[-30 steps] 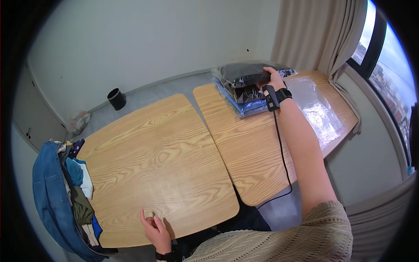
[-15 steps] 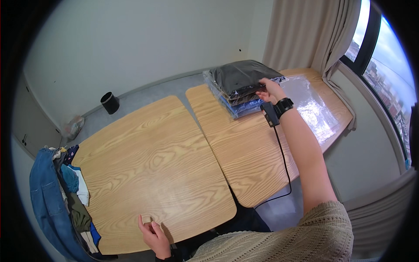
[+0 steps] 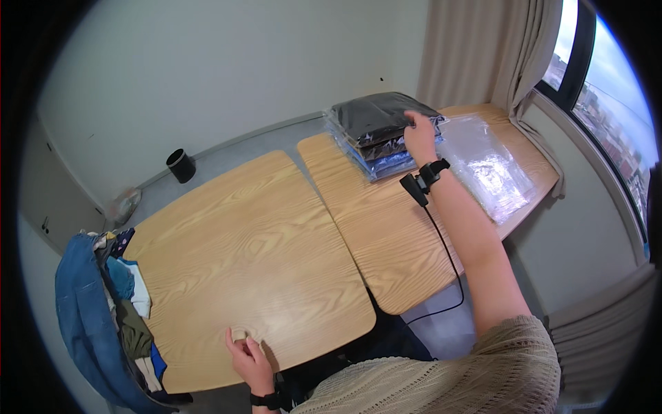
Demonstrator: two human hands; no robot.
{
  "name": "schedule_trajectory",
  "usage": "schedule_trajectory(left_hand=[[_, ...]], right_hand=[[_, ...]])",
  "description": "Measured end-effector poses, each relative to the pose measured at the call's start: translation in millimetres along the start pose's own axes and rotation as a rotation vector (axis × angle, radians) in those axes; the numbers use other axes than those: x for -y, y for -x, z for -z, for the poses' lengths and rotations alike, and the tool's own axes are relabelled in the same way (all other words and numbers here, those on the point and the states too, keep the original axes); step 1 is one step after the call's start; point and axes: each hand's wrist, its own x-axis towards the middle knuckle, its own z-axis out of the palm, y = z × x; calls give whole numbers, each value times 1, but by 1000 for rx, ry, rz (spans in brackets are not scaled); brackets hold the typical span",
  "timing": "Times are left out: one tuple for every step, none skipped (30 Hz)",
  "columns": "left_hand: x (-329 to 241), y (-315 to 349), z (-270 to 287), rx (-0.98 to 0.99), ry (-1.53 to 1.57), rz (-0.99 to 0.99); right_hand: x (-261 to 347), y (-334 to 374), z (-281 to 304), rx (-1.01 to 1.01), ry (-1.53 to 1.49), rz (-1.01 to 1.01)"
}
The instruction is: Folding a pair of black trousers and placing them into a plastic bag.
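My right hand rests at the right side of a stack of folded clothes in clear bags, its fingers loosely bent against the top one, a dark grey garment. I see no grip on the bag. Beneath it lie another dark bagged garment and a blue bagged garment. My left hand is over the near edge of the left wooden table, thumb and index finger apart, holding nothing. Each wrist wears a black strap; a small black device with a cable is on the right one.
Flat clear plastic bags lie on the right wooden table, right of the stack. Loose clothes, with blue jeans outermost, are heaped along the left table's left edge. A gap parts the tables. A black bin stands on the floor.
My right hand has shifted slightly left and up from the stack's front right corner to the top bag's side. The left hand stays nearly where it was.
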Motion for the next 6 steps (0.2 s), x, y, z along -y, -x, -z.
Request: schedule_trajectory(left_hand=[[3,-1,-2,-13,-13,6],[11,2,3,-26,37,21],[18,4,8,-47,83,38],[21,3,9,-33,167,55],[24,-1,8,-29,248,72],[31,13,30,-92,215,102]], right_hand=[[-9,3,-8,154,-28,-181],[11,10,-15,201,-112,-302],[32,20,-20,261,-196,-422],[31,30,-21,223,-155,-276],[26,37,-15,184,-125,-128],[40,48,-48,232,-184,-110]])
